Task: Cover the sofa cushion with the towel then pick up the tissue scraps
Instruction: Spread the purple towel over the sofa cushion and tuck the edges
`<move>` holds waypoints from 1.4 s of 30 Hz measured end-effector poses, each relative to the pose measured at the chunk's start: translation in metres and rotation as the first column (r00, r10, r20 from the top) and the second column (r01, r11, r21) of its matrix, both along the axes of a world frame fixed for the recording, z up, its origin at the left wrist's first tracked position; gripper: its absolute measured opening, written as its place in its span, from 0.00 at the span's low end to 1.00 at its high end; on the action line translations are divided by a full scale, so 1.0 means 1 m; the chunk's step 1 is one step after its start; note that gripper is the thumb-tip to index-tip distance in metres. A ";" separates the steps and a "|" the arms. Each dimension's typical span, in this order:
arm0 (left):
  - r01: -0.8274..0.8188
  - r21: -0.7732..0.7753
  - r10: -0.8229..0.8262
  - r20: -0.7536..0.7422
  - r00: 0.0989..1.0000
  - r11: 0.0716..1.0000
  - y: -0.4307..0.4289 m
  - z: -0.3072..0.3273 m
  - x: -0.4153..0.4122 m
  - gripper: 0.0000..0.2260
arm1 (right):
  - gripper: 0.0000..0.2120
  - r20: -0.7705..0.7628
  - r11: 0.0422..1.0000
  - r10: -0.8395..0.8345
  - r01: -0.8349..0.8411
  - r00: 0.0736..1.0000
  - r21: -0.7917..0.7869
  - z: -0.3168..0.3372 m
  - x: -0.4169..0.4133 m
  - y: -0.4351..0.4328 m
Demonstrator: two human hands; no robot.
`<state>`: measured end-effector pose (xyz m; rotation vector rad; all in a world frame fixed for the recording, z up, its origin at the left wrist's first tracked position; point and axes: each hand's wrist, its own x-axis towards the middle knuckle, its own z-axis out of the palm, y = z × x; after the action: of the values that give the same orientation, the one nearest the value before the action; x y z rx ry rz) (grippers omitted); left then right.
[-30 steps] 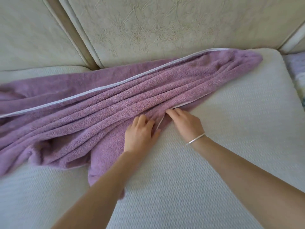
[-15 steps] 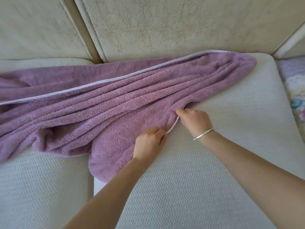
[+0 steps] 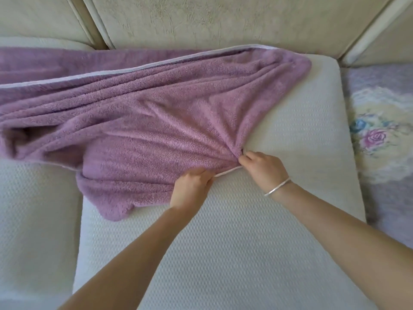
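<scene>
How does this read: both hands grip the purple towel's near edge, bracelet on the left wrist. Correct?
No: the head view shows the bracelet on the right wrist. The left hand and right hand do grip the purple towel at its near edge.

Before you lies the sofa cushion (image 3: 223, 253), cream, with a fine waffle weave. A second seat cushion (image 3: 33, 209) in the same fabric sits just beside it on your left, with a narrow seam between them. The purple towel (image 3: 156, 121) lies bunched in long folds across the far part of both. Its white-trimmed edge runs along the foot of the back cushions (image 3: 212, 23). One towel corner reaches the sofa cushion's far right corner, and a rounded lobe lies toward you near the seam. The near half shows bare weave. On your right, a floral purple cover (image 3: 380, 130) adjoins it.
</scene>
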<state>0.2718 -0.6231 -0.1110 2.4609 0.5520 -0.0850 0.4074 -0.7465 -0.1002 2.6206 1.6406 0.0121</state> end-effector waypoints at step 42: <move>0.242 0.068 -0.220 -0.234 0.947 0.968 -0.148 0.010 -0.038 0.10 | 0.03 -0.195 0.986 0.163 -0.164 0.967 0.014 0.011 -0.063 -0.161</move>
<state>0.2336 -0.7708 -0.1011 2.6192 0.3642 -0.4466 0.3442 -0.9079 -0.0888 2.5474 1.9126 -0.2490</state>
